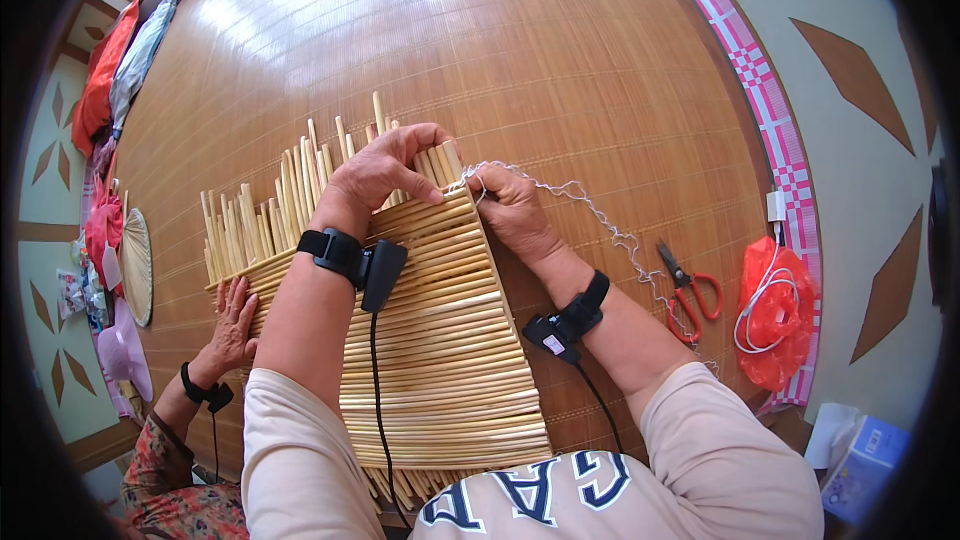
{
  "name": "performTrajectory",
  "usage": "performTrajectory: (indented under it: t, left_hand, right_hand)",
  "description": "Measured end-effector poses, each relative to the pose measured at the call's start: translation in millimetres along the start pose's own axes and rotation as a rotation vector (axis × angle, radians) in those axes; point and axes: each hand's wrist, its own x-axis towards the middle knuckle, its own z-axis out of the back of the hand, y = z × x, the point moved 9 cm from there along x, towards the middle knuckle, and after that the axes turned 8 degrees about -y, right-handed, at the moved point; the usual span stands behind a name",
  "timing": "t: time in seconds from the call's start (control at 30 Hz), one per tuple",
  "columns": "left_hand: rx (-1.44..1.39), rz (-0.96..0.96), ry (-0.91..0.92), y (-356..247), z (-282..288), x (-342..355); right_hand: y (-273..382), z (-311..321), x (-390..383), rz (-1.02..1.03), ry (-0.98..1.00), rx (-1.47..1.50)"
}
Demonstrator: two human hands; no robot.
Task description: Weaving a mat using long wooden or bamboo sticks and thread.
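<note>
A mat of slim pale wooden sticks (430, 340) lies in front of me, its rods side by side and bound at the right edge. My left hand (385, 168) is at the mat's top right corner, thumb on the uppermost rod and fingers curled around it, beside several short upright sticks (436, 162). Right at that corner, my right hand (515, 208) pinches white string (580, 190), whose loose length trails off to the right. Its fingertips are partly hidden behind the mat edge.
Red-handled scissors (688, 292) lie right of the mat, near a red plastic bag (778, 310) with a white cable. More upright sticks (270, 225) line the mat's far side. Another person's hand (232, 325) rests flat on its left edge. A hand fan (136, 265) lies far left.
</note>
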Motion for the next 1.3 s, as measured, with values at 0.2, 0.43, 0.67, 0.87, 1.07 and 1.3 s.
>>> performTrajectory:
  t: [0.2,0.43,0.67,0.87,1.07,1.3]
  left_hand:
    - [-0.027,0.008,0.014,2.7,-1.8,0.7]
    - [-0.051,0.028,-0.005,2.7,-4.7,1.7]
    - [0.041,-0.106,-0.007,-12.4,-4.5,-3.4]
    - [-0.043,-0.061,-0.021,-8.9,-3.4,-2.7]
    - [0.01,-0.019,-0.016,2.5,-0.7,2.3]
    - [0.028,0.045,-0.013,12.3,1.9,2.1]
  right_hand:
    - [-5.4,-0.8,-1.4,-0.042,-0.006,0.042]
    - [-5.3,1.0,-1.3,-0.003,0.008,-0.028]
    - [2.1,-0.1,-0.8,0.034,0.041,-0.138]
    - [19.8,24.9,-2.3,0.102,-0.012,-0.523]
    - [51.4,114.3,-2.4,-0.252,-0.112,-0.612]
    - [112.8,56.2,5.6,0.147,0.128,-0.783]
